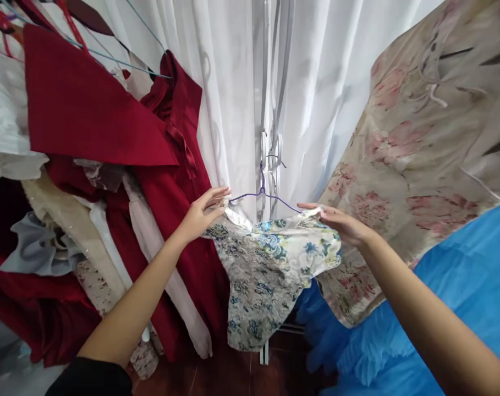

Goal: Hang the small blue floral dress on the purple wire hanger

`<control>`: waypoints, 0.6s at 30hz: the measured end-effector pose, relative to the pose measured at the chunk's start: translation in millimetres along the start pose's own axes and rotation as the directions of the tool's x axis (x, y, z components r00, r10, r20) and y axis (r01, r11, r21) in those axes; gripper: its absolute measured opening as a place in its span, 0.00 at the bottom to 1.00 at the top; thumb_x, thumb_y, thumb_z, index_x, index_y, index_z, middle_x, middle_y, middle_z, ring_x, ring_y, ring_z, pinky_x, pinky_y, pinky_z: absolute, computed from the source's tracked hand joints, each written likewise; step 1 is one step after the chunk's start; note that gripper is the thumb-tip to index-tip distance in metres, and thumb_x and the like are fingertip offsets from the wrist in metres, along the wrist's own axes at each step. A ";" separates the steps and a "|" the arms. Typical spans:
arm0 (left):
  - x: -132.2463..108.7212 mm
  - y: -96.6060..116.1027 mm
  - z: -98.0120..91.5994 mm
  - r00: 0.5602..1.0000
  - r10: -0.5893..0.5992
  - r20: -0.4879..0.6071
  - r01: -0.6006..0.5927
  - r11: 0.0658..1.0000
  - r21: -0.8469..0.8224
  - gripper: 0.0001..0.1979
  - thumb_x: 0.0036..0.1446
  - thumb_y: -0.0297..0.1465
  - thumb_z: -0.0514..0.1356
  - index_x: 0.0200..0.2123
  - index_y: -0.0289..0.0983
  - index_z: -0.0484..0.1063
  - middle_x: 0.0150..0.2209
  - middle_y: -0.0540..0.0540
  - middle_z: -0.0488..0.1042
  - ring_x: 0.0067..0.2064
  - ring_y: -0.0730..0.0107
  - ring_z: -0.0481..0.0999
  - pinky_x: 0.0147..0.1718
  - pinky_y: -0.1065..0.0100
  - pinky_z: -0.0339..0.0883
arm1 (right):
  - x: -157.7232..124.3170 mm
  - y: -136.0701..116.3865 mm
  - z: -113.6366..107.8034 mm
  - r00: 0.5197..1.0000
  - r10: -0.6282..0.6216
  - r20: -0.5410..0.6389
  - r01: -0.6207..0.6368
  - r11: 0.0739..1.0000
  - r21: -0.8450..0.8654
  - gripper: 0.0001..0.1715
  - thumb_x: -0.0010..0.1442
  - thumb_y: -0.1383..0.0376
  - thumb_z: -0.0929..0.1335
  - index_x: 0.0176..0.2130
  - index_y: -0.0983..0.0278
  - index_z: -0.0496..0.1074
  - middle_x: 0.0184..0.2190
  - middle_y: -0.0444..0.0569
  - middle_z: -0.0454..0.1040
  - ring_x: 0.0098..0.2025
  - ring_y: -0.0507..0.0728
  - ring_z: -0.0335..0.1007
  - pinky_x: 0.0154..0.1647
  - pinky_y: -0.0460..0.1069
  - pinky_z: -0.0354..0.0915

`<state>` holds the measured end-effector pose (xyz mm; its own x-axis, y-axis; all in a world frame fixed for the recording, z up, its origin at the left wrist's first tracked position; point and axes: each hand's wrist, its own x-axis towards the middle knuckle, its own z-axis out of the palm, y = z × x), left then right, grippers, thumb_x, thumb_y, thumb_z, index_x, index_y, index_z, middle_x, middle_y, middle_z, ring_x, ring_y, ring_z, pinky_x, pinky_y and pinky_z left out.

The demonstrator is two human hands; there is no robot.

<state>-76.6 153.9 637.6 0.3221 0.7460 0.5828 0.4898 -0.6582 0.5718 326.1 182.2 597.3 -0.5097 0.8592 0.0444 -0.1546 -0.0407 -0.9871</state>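
Note:
A small white top with a blue floral print (270, 275) hangs from a purple wire hanger (263, 191) in the middle of the view. The hanger's hook is up at a white rack fitting (270, 146). My left hand (206, 212) is closed on the top's left shoulder, by the hanger's left end. On the other side, my right hand (340, 223) pinches the right shoulder, with the thumb and fingers around the white edge. The cloth is spread between both hands and its lower part hangs down.
Dark red garments (97, 110) and pale clothes crowd the left on hangers. At right hang a beige floral garment (402, 165) and a blue ruffled tulle one (460, 297). A white curtain (233, 82) is behind, and a dark red tiled floor (220, 377) below.

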 end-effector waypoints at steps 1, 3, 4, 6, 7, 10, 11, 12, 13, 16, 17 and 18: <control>2.3 -3.2 1.8 0.999 0.001 -0.045 -0.001 1.000 -0.011 0.27 0.63 0.37 0.57 0.64 0.39 0.61 0.63 0.39 0.68 0.60 0.57 0.70 0.59 0.58 0.61 | -6.1 11.0 -1.2 0.998 -0.017 -0.063 0.016 1.000 -0.015 0.31 0.52 0.55 0.76 0.54 0.60 0.75 0.46 0.50 0.82 0.46 0.62 0.79 0.46 0.53 0.72; 3.6 -12.8 4.5 0.996 -0.046 -0.082 0.049 0.998 0.045 0.24 0.61 0.39 0.59 0.59 0.37 0.67 0.58 0.39 0.72 0.55 0.58 0.73 0.56 0.60 0.64 | -19.2 35.3 -2.9 0.972 -0.054 -0.230 0.042 0.997 -0.058 0.28 0.51 0.54 0.77 0.49 0.62 0.77 0.42 0.51 0.83 0.42 0.62 0.81 0.41 0.53 0.74; 3.3 -17.5 5.7 0.995 -0.080 -0.056 0.084 0.993 0.081 0.22 0.62 0.41 0.58 0.54 0.36 0.72 0.52 0.41 0.76 0.50 0.59 0.75 0.51 0.62 0.66 | -25.6 46.1 -3.1 0.946 -0.077 -0.314 0.056 0.996 -0.075 0.25 0.51 0.52 0.77 0.45 0.63 0.79 0.38 0.51 0.84 0.38 0.63 0.81 0.38 0.53 0.74; 2.5 -22.4 7.6 0.992 -0.126 0.001 0.125 0.982 0.141 0.19 0.63 0.45 0.56 0.40 0.34 0.77 0.37 0.46 0.77 0.39 0.64 0.74 0.39 0.69 0.66 | -36.5 58.8 -1.2 0.892 -0.113 -0.438 0.083 0.993 -0.086 0.23 0.52 0.49 0.76 0.37 0.64 0.79 0.32 0.52 0.83 0.34 0.63 0.81 0.32 0.53 0.73; 2.7 -21.8 8.1 0.992 -0.130 0.002 0.128 0.978 0.162 0.21 0.63 0.46 0.55 0.34 0.34 0.76 0.30 0.49 0.74 0.34 0.67 0.72 0.34 0.71 0.62 | -40.3 59.1 1.1 0.869 -0.128 -0.478 0.100 0.991 -0.084 0.23 0.52 0.47 0.75 0.36 0.64 0.79 0.31 0.53 0.83 0.33 0.64 0.80 0.30 0.53 0.73; 7.1 -10.8 6.4 0.994 -0.070 -0.086 0.086 0.976 0.200 0.22 0.63 0.47 0.56 0.29 0.35 0.73 0.24 0.52 0.66 0.28 0.73 0.64 0.28 0.72 0.54 | -43.6 38.7 14.5 0.812 -0.197 -0.549 0.179 0.980 -0.088 0.26 0.53 0.45 0.74 0.40 0.63 0.78 0.31 0.52 0.83 0.35 0.65 0.80 0.31 0.53 0.74; 9.2 -6.8 5.0 0.994 -0.047 -0.099 0.068 0.973 0.221 0.21 0.62 0.47 0.57 0.30 0.35 0.73 0.24 0.53 0.65 0.28 0.73 0.64 0.28 0.72 0.53 | -42.9 28.1 21.3 0.796 -0.229 -0.560 0.209 0.973 -0.101 0.27 0.54 0.45 0.74 0.42 0.62 0.77 0.31 0.52 0.83 0.36 0.66 0.80 0.32 0.53 0.74; 10.8 -4.2 3.7 0.994 -0.033 -0.102 0.058 0.965 0.254 0.20 0.62 0.48 0.58 0.31 0.36 0.73 0.25 0.53 0.65 0.28 0.73 0.64 0.29 0.72 0.53 | -42.3 17.7 29.3 0.785 -0.260 -0.563 0.233 0.965 -0.119 0.28 0.54 0.44 0.73 0.44 0.62 0.77 0.32 0.51 0.83 0.37 0.66 0.80 0.33 0.54 0.74; 11.6 -3.6 2.8 0.994 -0.028 -0.107 0.058 0.955 0.292 0.20 0.61 0.48 0.58 0.31 0.36 0.72 0.24 0.53 0.65 0.28 0.73 0.64 0.29 0.72 0.52 | -42.1 8.6 38.3 0.784 -0.283 -0.553 0.247 0.959 -0.142 0.28 0.54 0.44 0.73 0.45 0.61 0.77 0.32 0.51 0.83 0.37 0.66 0.80 0.34 0.54 0.74; 5.9 -15.6 6.1 0.977 -0.088 -0.196 0.135 0.962 0.238 0.19 0.59 0.47 0.60 0.27 0.37 0.69 0.22 0.53 0.63 0.27 0.72 0.61 0.29 0.71 0.51 | -47.4 -6.2 68.4 0.862 -0.295 -0.412 0.211 0.948 -0.237 0.28 0.56 0.42 0.71 0.43 0.61 0.79 0.33 0.50 0.82 0.39 0.65 0.79 0.38 0.53 0.73; 1.4 -22.6 9.9 0.960 -0.129 -0.250 0.170 0.974 0.152 0.20 0.59 0.47 0.60 0.24 0.37 0.66 0.21 0.53 0.61 0.27 0.72 0.60 0.28 0.70 0.50 | -51.0 -7.0 77.7 0.905 -0.276 -0.323 0.190 0.943 -0.272 0.29 0.58 0.41 0.70 0.42 0.62 0.80 0.33 0.50 0.82 0.40 0.64 0.79 0.41 0.53 0.73; -3.9 -29.5 15.1 0.937 -0.173 -0.303 0.199 0.978 0.057 0.22 0.59 0.47 0.59 0.22 0.38 0.63 0.20 0.53 0.60 0.26 0.72 0.59 0.27 0.70 0.50 | -54.8 -6.2 85.9 0.943 -0.252 -0.220 0.180 0.937 -0.300 0.32 0.60 0.39 0.67 0.42 0.63 0.80 0.35 0.51 0.82 0.42 0.65 0.78 0.44 0.54 0.72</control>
<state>-80.1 171.9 609.7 -0.0281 0.7826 0.6218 0.5895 -0.4894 0.6426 282.3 91.6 614.1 -0.2556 0.9321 0.2564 0.0175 0.2697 -0.9628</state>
